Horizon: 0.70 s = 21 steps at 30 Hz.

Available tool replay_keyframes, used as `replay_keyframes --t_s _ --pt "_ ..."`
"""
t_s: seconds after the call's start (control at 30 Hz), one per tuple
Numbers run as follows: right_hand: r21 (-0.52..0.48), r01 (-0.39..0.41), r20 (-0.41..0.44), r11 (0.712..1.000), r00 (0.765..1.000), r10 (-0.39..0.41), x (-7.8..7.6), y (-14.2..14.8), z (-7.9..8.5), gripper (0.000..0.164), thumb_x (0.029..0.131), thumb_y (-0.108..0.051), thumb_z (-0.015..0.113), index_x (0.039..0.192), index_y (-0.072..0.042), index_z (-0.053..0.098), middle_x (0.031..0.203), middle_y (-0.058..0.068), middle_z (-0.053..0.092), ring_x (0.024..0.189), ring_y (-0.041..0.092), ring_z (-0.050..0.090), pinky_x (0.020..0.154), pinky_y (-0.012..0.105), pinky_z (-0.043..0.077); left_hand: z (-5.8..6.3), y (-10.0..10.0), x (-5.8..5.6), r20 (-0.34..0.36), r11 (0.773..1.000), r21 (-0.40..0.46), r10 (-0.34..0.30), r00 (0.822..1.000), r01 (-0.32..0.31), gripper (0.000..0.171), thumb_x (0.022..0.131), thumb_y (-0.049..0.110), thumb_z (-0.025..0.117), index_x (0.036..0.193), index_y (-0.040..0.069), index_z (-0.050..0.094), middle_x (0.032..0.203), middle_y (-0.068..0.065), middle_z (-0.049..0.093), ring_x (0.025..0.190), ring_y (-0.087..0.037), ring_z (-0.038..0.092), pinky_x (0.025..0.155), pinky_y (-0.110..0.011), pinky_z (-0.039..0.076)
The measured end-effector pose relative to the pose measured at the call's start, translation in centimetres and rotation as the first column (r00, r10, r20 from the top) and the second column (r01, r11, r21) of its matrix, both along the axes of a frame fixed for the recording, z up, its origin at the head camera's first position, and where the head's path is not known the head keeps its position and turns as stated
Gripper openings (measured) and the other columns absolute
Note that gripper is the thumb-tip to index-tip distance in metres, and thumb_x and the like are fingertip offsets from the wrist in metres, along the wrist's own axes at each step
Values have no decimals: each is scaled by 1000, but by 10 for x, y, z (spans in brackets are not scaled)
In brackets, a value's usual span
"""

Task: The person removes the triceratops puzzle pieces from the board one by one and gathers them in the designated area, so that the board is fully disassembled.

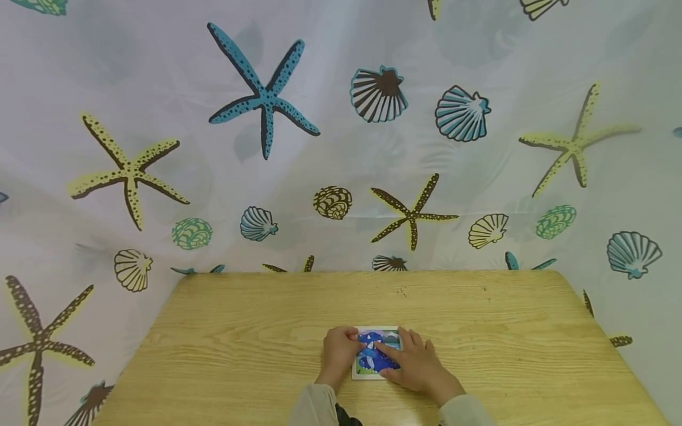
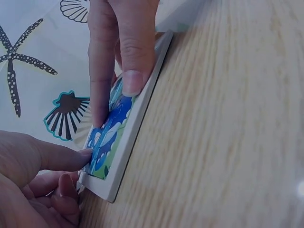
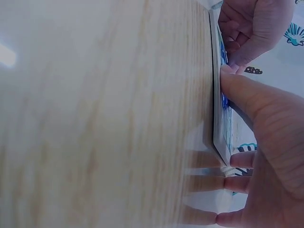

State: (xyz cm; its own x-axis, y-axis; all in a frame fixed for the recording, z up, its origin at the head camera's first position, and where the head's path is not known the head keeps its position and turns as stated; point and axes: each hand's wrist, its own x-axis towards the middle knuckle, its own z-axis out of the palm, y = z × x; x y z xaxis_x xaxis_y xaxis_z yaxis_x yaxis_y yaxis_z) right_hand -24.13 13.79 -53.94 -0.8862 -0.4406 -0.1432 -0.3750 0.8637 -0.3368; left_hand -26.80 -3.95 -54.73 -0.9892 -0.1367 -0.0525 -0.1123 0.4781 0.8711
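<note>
Wooden table [image 1: 240, 331] | left grip [image 1: 338, 354] pinches picture board [image 1: 370, 362] by left edge | right grip [image 1: 420, 365] outspread, touching its face

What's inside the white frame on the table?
The white frame holds a mostly blue picture with some green. The left hand and right hand cover parts, so those details cannot be seen.

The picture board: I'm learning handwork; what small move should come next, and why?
Probably press lightly down with the right hand while the left hand steadies the picture board: the right index finger and left thumb lie on its printed face, and the left fingers curl at its edge, so it may hold firm.
</note>
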Motion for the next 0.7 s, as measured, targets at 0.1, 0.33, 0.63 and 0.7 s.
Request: replay_keyframes --t_s 0.1,0.33,0.63,0.7 --pt "-5 -1 -3 1000 1000 1 0 1 0 55 91 -51 53 142 -33 43 149 23 24 134 48 23 96 70 22 2 2 0 33 1000 -8 -8 999 8 18 74 -4 72 92 -4 69 71 -3 56 66 -16 53 61 -31 47" --pt "-22 -15 -9 1000 1000 15 1 0 -3 55 91 -50 54 142 -32 43 149 23 24 133 48 25 96 71 22 4 7 8 37 994 -101 37 999 -33 21 78 -1 71 98 -5 65 88 -11 61 82 -24 59 73 -40 50" --pt "-15 -11 -24 1000 1000 11 1 1 0 56 91 -50 54 142 -33 42 149 22 24 133 48 25 97 70 22 -1 7 4 -68 968 -245 -68 995 49 27 80 4 72 104 -6 65 81 -10 58 71 -20 54 64 -36 49" --pt "-18 -8 -21 1000 1000 7 0 2 -1 56 91 -50 54 143 -33 42 149 22 24 133 48 24 97 70 21 -3 3 0 -56 961 -257 -122 991 104 25 81 5 72 103 -4 66 80 -8 57 70 -18 50 63 -35 47"
